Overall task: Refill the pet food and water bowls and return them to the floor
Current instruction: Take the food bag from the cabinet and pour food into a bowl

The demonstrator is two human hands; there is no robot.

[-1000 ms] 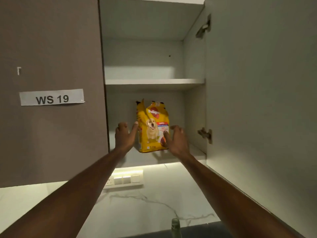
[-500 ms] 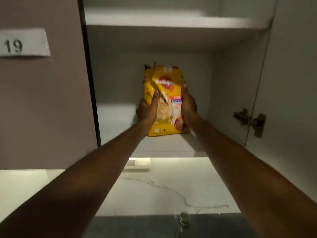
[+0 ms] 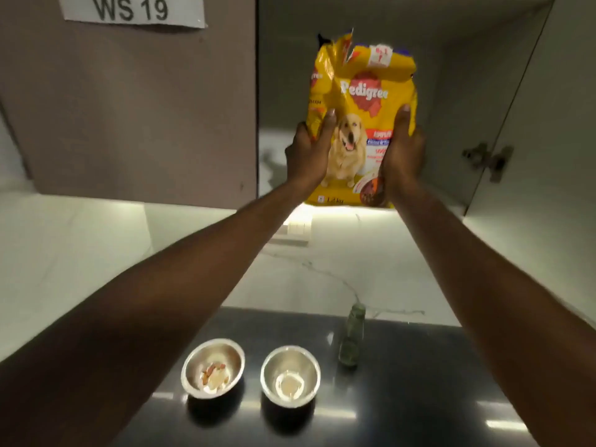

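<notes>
A yellow dog food bag (image 3: pixel 358 88) with a torn-open top is held upright in front of the open wall cupboard. My left hand (image 3: pixel 308 153) grips its left side and my right hand (image 3: pixel 403 153) grips its right side. Below, on the dark countertop (image 3: pixel 419 382), stand two steel bowls side by side. The left bowl (image 3: pixel 213 367) holds a few pieces of kibble. The right bowl (image 3: pixel 290 375) looks bare inside.
A green glass bottle (image 3: pixel 351 340) stands on the counter just right of the bowls. The cupboard door (image 3: pixel 548 156) hangs open at the right, with hinges showing. A closed brown door labelled WS 19 (image 3: pixel 129 108) is at the left. A white marble backsplash (image 3: pixel 80 253) carries a switch panel (image 3: pixel 290 233).
Both hands closed on the bag and lifted it off the cupboard shelf, out toward me. The view has tilted down, so the counter and bowls now show.
</notes>
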